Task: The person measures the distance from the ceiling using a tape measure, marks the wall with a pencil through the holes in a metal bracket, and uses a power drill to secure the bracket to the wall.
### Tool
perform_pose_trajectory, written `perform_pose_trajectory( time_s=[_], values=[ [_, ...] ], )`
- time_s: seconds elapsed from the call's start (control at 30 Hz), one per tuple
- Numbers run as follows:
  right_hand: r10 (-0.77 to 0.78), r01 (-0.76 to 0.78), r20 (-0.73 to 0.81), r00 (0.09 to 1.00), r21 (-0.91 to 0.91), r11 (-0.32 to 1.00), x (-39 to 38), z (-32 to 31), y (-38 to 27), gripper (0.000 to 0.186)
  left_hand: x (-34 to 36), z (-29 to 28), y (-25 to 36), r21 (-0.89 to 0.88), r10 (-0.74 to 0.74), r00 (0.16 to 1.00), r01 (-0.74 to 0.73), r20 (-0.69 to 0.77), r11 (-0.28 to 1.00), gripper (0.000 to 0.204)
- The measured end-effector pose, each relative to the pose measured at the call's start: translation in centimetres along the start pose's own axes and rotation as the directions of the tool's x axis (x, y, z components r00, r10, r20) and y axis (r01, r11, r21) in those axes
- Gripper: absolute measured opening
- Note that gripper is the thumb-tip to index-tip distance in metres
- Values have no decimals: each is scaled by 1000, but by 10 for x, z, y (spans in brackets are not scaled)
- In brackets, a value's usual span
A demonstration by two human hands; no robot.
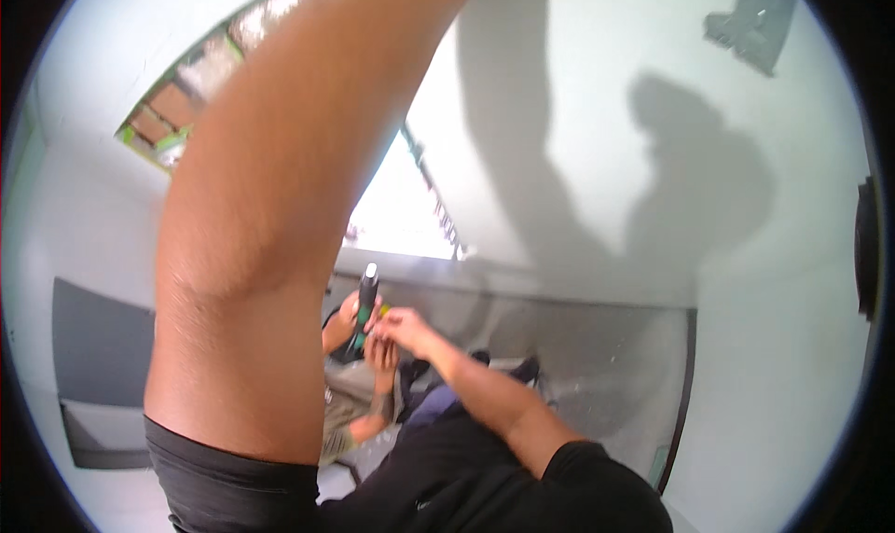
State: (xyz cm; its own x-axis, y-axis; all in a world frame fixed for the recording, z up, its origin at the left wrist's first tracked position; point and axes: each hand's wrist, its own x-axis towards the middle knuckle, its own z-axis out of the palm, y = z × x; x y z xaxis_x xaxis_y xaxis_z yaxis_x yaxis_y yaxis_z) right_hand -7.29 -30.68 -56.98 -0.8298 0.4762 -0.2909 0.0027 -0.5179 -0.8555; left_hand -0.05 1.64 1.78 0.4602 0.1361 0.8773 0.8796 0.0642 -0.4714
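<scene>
My left arm is raised across the picture and runs out at the top edge, so my left hand is out of view. Lower down, my right hand (403, 328) stretches over to a dark handheld tool (366, 295) with green parts and a pale tip. Its fingers are closed and pinched together beside the tool, close to a small yellow spot. What they hold is too small to make out. Another person's hands, one at the tool's side (349, 311) and one just below it (381, 353), are around the tool.
A white surface (578, 141) with shadows of my arm and head fills the upper right. A window opening (401, 216) shows behind my raised arm. A grey panel (103, 346) is at the left. Below, the grey floor (606, 365) meets a white wall (774, 374).
</scene>
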Motion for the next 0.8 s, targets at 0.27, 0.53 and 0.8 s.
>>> perform_pose_trajectory(
  time_s=[0.27, 0.53, 0.8],
  values=[
    [-88, 108, 174, 981, -109, 988, 47, -3, 53, 53, 10, -5, 16, -76, -37, 999, 38, 16, 996, 97],
    [-187, 196, 62, 980, -395, 897, 13, 31, 26, 75, 2, -9, 0, -103, -49, 995, 58, 85, 993, 101],
    [-74, 35, -44, 996, -579, 815, -86, -30, 4, 72, -7, -6, -6, -173, -77, 993, 92, 87, 981, 99]
  ],
)
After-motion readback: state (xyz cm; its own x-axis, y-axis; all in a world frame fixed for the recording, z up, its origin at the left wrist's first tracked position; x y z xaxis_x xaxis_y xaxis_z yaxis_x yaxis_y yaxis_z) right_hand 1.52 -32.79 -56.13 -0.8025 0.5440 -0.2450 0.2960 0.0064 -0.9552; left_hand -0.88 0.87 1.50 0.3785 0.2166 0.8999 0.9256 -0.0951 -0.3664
